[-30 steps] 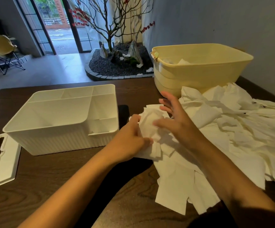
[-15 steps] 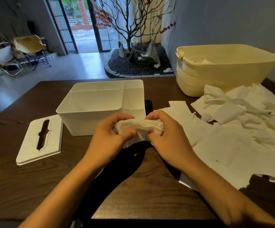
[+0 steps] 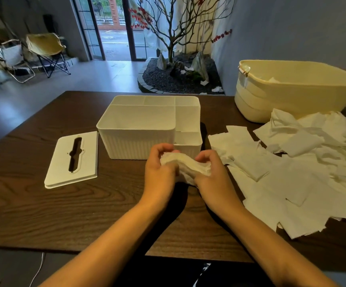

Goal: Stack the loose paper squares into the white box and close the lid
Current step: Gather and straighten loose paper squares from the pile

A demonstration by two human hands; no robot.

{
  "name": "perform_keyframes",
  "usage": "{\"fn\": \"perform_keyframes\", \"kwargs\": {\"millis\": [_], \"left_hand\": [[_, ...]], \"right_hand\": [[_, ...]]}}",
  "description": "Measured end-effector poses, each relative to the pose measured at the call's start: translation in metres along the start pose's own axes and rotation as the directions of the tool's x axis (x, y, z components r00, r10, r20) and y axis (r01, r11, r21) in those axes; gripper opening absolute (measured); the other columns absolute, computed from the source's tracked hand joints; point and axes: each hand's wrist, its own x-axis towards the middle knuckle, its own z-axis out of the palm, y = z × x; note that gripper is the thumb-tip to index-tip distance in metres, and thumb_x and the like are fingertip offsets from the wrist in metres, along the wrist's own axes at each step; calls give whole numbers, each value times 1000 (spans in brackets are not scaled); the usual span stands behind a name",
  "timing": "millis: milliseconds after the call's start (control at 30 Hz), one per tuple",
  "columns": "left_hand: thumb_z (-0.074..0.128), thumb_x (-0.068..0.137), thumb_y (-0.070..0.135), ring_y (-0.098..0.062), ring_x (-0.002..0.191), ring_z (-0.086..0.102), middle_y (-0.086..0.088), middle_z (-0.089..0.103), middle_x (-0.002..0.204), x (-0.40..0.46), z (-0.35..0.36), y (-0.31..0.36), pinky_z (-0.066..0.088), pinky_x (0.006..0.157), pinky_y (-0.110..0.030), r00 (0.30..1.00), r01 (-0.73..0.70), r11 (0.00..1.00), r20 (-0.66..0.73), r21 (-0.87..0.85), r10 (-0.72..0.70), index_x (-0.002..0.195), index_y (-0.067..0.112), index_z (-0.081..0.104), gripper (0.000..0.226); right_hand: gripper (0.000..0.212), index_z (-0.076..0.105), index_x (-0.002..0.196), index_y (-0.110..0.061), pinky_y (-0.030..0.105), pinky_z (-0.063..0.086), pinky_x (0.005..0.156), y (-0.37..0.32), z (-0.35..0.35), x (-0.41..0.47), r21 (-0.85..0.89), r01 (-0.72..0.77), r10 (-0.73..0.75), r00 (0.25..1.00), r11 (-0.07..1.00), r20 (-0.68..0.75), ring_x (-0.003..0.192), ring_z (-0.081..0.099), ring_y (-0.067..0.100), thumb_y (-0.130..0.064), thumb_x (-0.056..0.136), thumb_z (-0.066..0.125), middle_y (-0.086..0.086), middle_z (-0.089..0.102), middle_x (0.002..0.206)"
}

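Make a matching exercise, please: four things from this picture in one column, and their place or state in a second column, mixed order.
Things:
1. white box
2. lid
3. paper stack
4. yellow tub

Places or states:
A. held by both the left hand and the right hand
B. flat on the table, left of the box
C. open, nothing visible inside
D. far right, behind the loose squares

Pairs: 1-C, 2-B, 3-A, 4-D

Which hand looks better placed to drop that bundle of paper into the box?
Probably the left hand: both grip the wad of white paper squares, but the left is nearer the open ribbed white plastic box's large compartment.
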Motion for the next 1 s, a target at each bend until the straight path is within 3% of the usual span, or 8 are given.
{"fn": "perform_keyframes", "kwargs": {"millis": [133,233,367,600,667,767,867,1000], "left_hand": [[45,80,-14,-20,82,64,-12,66,95,-1,-7,-2,57,72,-38,997,27,997,69,74,-33,104,14,60,40],[52,83,-7,-14,77,62,-5,67,85,5,-16,1,52,65,-29,995,14,984,97,179,-32,93,15,64,27],[62,78,-2,-12,71,61,3,67,75,11,-36,18,45,62,-22,984,49,963,155,264,-92,85,17,68,21],[77,83,12,-22,93,71,0,76,95,30,-77,75,59,84,-37,954,-8,948,288,317,-89,99,21,77,19],[77,82,8,-25,92,72,-6,76,97,39,-85,87,58,77,-31,952,-9,967,298,253,-69,100,16,77,20],[75,83,9,-22,92,72,-5,77,98,56,-94,104,56,72,-26,950,-60,972,312,228,-15,102,15,77,20],[65,93,19,-11,86,69,2,77,93,80,-103,110,54,72,-24,968,-171,960,221,224,120,97,18,78,13],[66,95,31,-13,119,59,2,64,131,134,-121,94,48,102,-37,974,-191,836,-3,514,225,128,27,63,33]], "right_hand": [[21,52,94,-25,10,40,51,1,-2,8,-121,-3,7,999,993,36,72,53,8,-6,92,62,-4,58,85],[22,53,90,-21,15,37,51,-2,-5,14,-140,-46,54,997,989,57,68,50,12,0,87,58,0,55,79],[23,63,92,-13,36,56,66,-20,-11,19,-3,-45,45,999,999,-12,80,65,25,8,83,62,10,68,86],[18,73,93,-9,28,61,69,-74,-2,37,441,-97,87,995,892,43,78,73,18,6,86,65,6,77,85],[20,75,77,-9,27,61,66,-89,4,49,459,-161,120,986,874,117,77,74,17,-1,91,63,8,77,84],[12,71,99,-5,36,63,73,-109,17,70,408,-189,141,979,893,144,83,75,22,-6,95,60,13,77,93],[16,71,108,-13,47,56,95,-123,28,97,362,-164,133,985,918,109,100,72,26,-10,96,60,9,76,104],[17,69,109,-13,40,62,78,-136,35,127,366,-203,163,977,908,136,82,75,20,-8,99,56,9,76,103]]}}
